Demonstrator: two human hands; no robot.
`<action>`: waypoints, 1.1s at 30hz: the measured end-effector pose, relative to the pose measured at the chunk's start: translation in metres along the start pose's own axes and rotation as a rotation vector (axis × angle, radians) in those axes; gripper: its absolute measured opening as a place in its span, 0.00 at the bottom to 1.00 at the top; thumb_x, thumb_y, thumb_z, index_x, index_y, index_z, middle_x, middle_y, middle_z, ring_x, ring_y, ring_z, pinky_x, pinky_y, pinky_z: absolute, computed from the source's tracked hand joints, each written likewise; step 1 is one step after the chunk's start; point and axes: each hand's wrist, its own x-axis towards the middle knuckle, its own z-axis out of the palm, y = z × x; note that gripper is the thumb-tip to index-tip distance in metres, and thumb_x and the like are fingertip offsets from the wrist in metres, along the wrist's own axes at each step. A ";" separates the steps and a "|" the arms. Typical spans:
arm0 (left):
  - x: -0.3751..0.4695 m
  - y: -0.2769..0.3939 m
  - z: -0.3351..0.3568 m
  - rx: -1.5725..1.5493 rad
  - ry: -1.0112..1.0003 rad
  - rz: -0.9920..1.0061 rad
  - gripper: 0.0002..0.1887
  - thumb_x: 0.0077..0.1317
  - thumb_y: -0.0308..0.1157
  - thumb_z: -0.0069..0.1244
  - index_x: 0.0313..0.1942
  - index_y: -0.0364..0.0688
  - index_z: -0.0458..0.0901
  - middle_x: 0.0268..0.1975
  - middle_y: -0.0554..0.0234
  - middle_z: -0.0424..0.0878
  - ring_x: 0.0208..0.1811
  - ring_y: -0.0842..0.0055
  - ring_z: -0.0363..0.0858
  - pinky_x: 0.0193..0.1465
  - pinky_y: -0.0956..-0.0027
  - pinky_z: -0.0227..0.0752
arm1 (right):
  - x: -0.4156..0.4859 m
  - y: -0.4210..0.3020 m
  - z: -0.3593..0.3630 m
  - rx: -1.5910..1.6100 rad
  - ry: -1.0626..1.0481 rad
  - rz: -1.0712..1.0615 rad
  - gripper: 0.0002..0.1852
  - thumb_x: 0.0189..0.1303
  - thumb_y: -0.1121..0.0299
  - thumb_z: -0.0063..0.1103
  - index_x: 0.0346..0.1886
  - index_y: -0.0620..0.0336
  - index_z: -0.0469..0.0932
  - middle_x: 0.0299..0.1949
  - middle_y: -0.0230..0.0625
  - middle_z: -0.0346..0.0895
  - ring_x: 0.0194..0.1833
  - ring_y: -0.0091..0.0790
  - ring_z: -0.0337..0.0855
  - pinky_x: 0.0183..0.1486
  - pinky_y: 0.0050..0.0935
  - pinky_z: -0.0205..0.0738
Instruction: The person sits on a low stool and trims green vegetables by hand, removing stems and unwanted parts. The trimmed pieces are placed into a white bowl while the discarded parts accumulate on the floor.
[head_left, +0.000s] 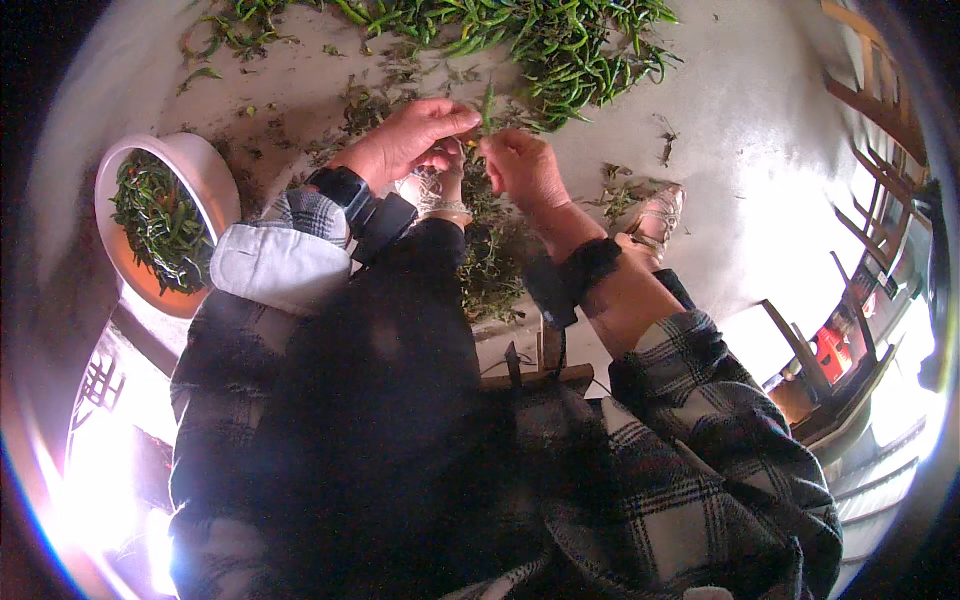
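Note:
A slim green chili pepper stands nearly upright between my two hands, above the floor. Its lower end is pinched in the fingers of my right hand. My left hand is just to its left, thumb tip close to the pepper; whether it touches is unclear, and its curled fingers are partly hidden. Ahead of both hands spreads a large pile of green chili peppers. At the left, a tilted white basin with an orange inside holds many more peppers.
Dry leaves and stem scraps lie between my feet in strappy sandals. Part of a wooden seat shows beneath me. Wooden furniture lines the right side, with a red box by it.

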 end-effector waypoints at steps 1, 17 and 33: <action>0.000 0.000 0.001 -0.021 0.002 -0.002 0.10 0.63 0.38 0.49 0.39 0.42 0.77 0.29 0.74 0.73 0.26 0.88 0.70 0.23 0.83 0.62 | -0.003 -0.004 0.008 0.069 -0.042 -0.030 0.12 0.56 0.61 0.57 0.24 0.60 0.75 0.16 0.26 0.68 0.17 0.17 0.65 0.19 0.20 0.61; -0.011 0.007 -0.003 0.531 -0.100 0.071 0.12 0.62 0.43 0.49 0.37 0.45 0.79 0.25 0.79 0.73 0.21 0.92 0.62 0.20 0.83 0.56 | 0.005 -0.027 0.000 -0.023 -0.023 -0.111 0.08 0.58 0.69 0.56 0.30 0.65 0.72 0.16 0.31 0.71 0.14 0.22 0.68 0.15 0.22 0.61; 0.004 -0.005 -0.001 1.043 -0.181 0.321 0.13 0.62 0.38 0.50 0.37 0.37 0.79 0.30 0.63 0.79 0.34 0.81 0.72 0.41 0.70 0.67 | -0.005 -0.012 0.009 0.212 0.010 0.042 0.12 0.60 0.66 0.52 0.24 0.63 0.72 0.14 0.31 0.69 0.13 0.25 0.68 0.15 0.25 0.62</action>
